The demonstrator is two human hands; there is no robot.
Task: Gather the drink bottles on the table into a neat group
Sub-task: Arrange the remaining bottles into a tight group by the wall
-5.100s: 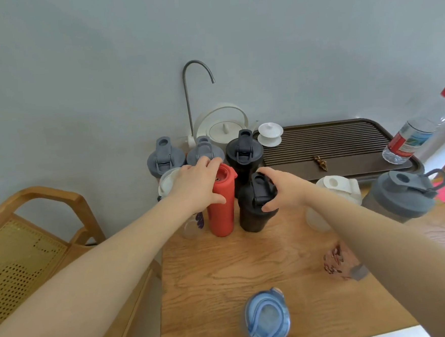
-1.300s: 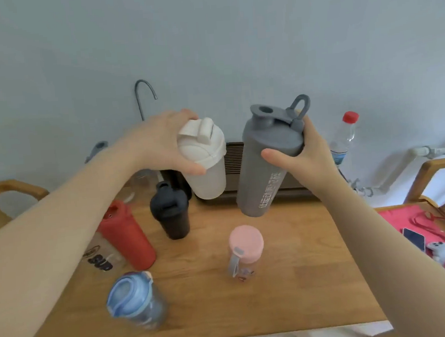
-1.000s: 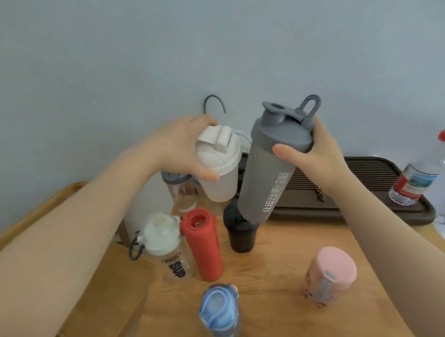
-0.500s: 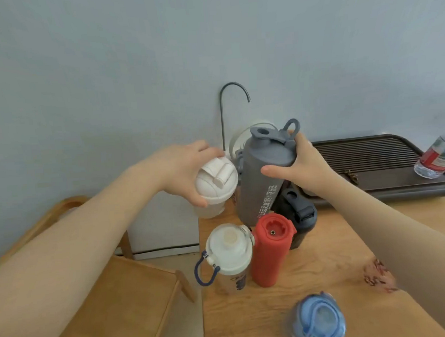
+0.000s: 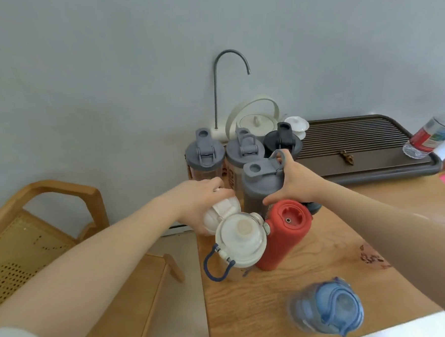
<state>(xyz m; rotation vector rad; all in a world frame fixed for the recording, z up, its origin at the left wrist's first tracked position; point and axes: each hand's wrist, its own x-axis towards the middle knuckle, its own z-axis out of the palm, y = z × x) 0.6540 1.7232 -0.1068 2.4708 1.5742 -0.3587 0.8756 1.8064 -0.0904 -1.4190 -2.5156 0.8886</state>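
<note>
Landmark: red bottle, standing on the wooden table at the front of the cluster.

Right hand wraps the lid end of the grey shaker, just behind the red bottle; thumb toward the red bottle, fingers hooked by the carry loop. Shaker's long axis is near vertical, lid up, spout toward the wall. Whether its base rests on the table cannot be told; it is hidden.

Left hand is closed over the white shaker, behind-left of the red bottle, at the table's left edge. Lid faces up and toward the camera; body hidden, so tilt is uncertain.

White-lidded bottle touches the red bottle's left side. Three more shakers stand in a row further behind, against the wall.

Blue bottle stands alone, well in front-right of the red bottle, upright, lid up. Judgement: it is the next stray, and the right hand lies nearer.
</note>
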